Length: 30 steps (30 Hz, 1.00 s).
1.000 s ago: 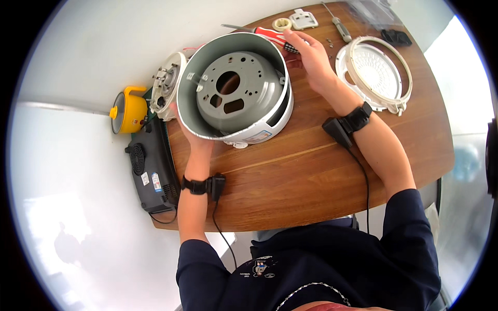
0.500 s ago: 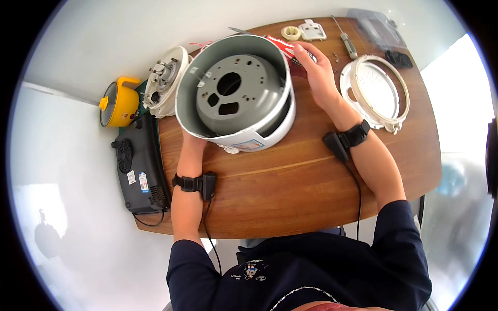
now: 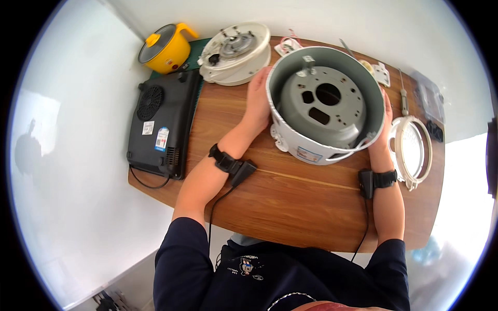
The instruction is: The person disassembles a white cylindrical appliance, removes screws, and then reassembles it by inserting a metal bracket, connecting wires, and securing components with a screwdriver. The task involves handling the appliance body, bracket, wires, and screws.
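Observation:
A round metal appliance housing [image 3: 340,115], white outside and grey inside, is gripped between my two hands. It tilts a little toward me, so its grey inner bottom with a large round hole and smaller cut-outs shows. A small metal bracket [image 3: 308,64] stands on the far inner side. My left hand [image 3: 258,98] is closed against the left wall, next to a white hinge-like fitting [image 3: 279,140]. On the opposite wall lies my right hand [image 3: 385,122], its fingers mostly hidden behind the shell.
Left of the housing are a white base with metal parts [image 3: 233,52], a yellow pot [image 3: 171,52] and an upturned black appliance [image 3: 162,122]. To the right lie a screwdriver [image 3: 404,98], a pale ring [image 3: 428,150] with a white disc, and clear plastic packaging [image 3: 429,98].
The housing has turned in my hands, and its bracket now shows at the far side. My right hand has moved down its right wall; the red-and-white item near that hand is out of sight.

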Motion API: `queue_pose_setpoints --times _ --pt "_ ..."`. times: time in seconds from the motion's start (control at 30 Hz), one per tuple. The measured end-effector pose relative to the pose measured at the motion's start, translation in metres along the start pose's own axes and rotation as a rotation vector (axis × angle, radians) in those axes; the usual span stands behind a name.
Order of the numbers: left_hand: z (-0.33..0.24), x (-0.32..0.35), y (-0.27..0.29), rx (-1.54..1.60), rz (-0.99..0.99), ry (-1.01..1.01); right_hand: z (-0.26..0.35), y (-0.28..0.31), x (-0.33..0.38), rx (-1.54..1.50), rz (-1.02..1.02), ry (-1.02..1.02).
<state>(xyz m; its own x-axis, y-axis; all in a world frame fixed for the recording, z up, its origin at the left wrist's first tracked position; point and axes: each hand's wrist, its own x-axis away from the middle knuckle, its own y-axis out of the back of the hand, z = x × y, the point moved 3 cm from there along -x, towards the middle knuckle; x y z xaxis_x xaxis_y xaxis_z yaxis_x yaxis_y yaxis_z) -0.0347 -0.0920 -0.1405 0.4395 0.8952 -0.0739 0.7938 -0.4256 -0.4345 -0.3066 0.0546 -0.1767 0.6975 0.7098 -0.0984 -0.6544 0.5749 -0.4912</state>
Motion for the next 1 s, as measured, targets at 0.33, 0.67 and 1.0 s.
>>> queue_pose_setpoints --times 0.33,0.67,1.0 --pt "-0.011 -0.013 -0.003 -0.042 0.052 0.122 -0.013 0.032 -0.011 -0.049 0.144 -0.028" --pt "-0.131 -0.083 0.081 -1.045 -0.187 -0.596 0.002 0.009 -0.005 0.017 0.081 -0.031" --pt "-0.114 -0.118 0.13 -1.575 -0.032 -0.286 0.002 0.003 -0.005 -0.071 0.023 -0.108"
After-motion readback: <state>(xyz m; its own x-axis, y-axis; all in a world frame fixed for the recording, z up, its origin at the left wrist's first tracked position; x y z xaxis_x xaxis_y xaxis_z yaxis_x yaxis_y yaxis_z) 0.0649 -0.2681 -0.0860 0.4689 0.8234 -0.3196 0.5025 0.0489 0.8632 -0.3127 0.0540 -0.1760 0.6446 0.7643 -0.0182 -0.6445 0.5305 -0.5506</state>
